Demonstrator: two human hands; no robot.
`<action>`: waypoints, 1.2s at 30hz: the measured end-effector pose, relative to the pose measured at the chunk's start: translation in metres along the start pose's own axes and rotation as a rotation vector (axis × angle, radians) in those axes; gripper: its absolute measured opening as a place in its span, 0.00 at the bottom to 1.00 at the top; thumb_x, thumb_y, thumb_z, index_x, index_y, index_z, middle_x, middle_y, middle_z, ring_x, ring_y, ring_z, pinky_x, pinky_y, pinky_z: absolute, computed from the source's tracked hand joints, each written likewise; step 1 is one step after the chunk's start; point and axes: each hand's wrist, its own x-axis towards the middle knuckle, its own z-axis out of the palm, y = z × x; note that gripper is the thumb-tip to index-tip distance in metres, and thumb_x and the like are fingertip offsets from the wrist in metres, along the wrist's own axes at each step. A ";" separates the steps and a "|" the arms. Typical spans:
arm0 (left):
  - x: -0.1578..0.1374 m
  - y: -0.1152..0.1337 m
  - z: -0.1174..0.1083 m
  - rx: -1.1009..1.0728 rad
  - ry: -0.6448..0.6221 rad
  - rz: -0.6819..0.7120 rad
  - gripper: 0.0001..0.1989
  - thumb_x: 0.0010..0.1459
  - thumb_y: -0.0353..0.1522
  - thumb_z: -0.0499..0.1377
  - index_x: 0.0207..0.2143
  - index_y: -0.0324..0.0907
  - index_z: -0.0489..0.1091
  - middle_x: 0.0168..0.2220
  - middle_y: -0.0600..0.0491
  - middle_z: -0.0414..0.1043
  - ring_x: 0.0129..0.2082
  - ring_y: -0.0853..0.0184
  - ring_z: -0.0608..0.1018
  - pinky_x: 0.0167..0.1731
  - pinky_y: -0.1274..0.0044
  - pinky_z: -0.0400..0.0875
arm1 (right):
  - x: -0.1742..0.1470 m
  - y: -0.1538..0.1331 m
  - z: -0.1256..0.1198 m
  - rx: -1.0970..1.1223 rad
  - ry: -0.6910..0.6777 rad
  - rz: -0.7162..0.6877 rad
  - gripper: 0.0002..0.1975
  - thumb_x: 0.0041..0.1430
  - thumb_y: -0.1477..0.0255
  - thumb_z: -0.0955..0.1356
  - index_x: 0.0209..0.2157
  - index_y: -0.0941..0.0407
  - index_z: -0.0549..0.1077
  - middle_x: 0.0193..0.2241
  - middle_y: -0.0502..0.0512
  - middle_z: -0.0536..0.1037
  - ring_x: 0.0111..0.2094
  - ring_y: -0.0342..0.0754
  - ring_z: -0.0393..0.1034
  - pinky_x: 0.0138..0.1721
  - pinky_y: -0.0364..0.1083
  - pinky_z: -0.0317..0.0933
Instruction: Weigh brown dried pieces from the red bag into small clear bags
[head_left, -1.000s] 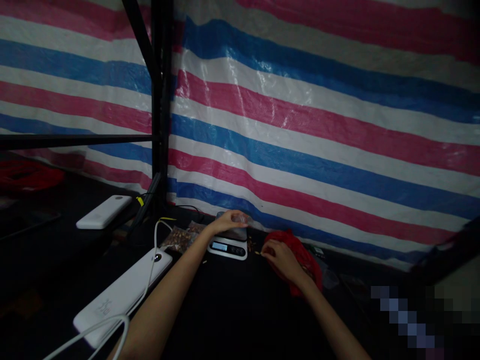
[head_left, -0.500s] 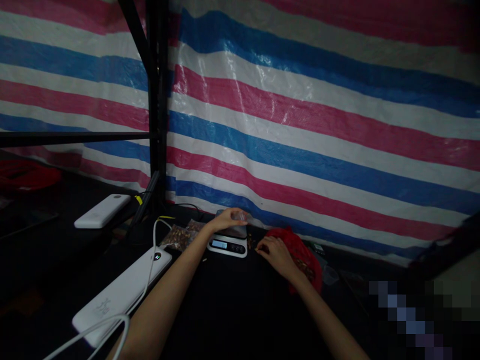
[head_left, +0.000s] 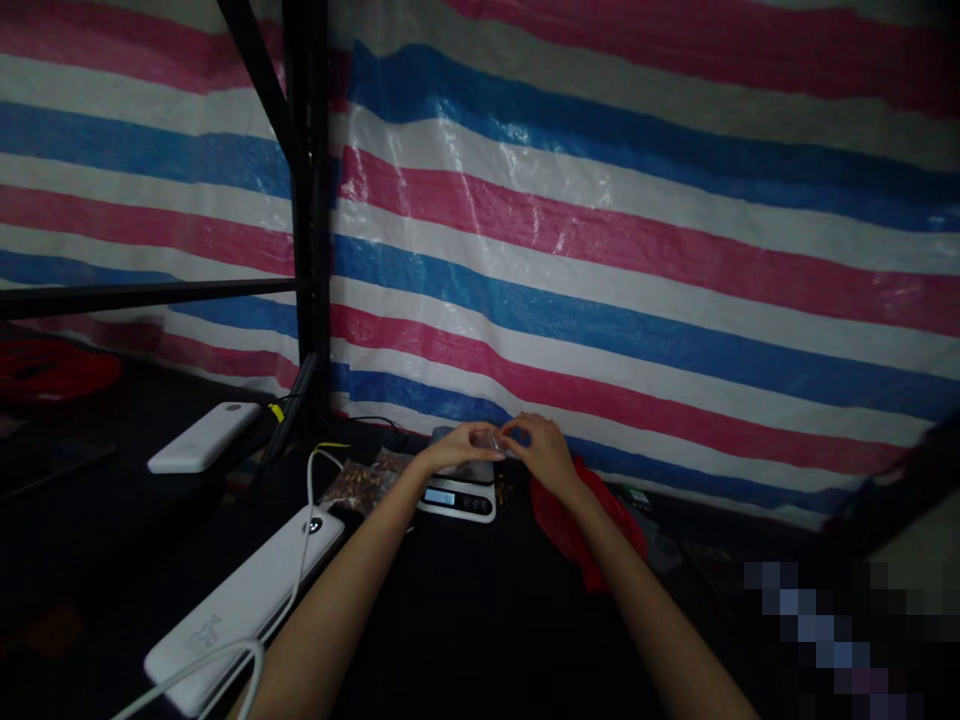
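Observation:
My left hand (head_left: 465, 446) is closed on a small clear plastic bag (head_left: 487, 440), held above the back of a white digital scale (head_left: 459, 502). The scale's display is lit, but its figures are too small to read. At the bag's mouth, my right hand (head_left: 544, 452) is pinched; what its fingertips hold, if anything, is too small to make out. A red bag (head_left: 589, 530) lies under my right wrist, its contents hidden by the arm. Several small brown pieces (head_left: 501, 490) lie just right of the scale.
Filled clear bags of brown pieces (head_left: 358, 487) lie left of the scale. A white power bank (head_left: 240, 610) with a white cable (head_left: 301, 560) sits beside my left forearm, and another white power bank (head_left: 202, 438) farther left. Striped sheeting (head_left: 637, 300) closes off the back behind a black post (head_left: 306, 220).
My right hand has moved up and left, from beside the red bag to the mouth of the clear bag. My left hand stays nearly in place over the scale.

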 end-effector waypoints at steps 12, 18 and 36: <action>-0.001 -0.005 -0.004 -0.107 -0.004 0.015 0.21 0.44 0.37 0.64 0.41 0.37 0.70 0.40 0.48 0.72 0.40 0.66 0.73 0.44 0.76 0.64 | -0.024 0.016 0.014 0.051 0.052 0.076 0.12 0.58 0.74 0.59 0.37 0.56 0.72 0.37 0.56 0.73 0.40 0.48 0.65 0.45 0.48 0.54; -0.003 -0.009 -0.009 -0.084 0.035 -0.015 0.22 0.45 0.38 0.63 0.43 0.38 0.69 0.41 0.47 0.72 0.41 0.65 0.73 0.45 0.74 0.64 | -0.056 0.061 0.050 0.274 -0.413 0.139 0.29 0.45 0.70 0.70 0.51 0.59 0.64 0.52 0.62 0.63 0.53 0.53 0.56 0.54 0.53 0.49; -0.004 -0.013 -0.007 0.059 0.004 -0.053 0.22 0.44 0.40 0.63 0.41 0.37 0.70 0.39 0.48 0.73 0.39 0.66 0.73 0.43 0.75 0.65 | -0.064 0.056 0.079 0.477 -0.289 0.045 0.04 0.51 0.76 0.66 0.32 0.58 0.71 0.33 0.53 0.69 0.34 0.43 0.65 0.37 0.44 0.61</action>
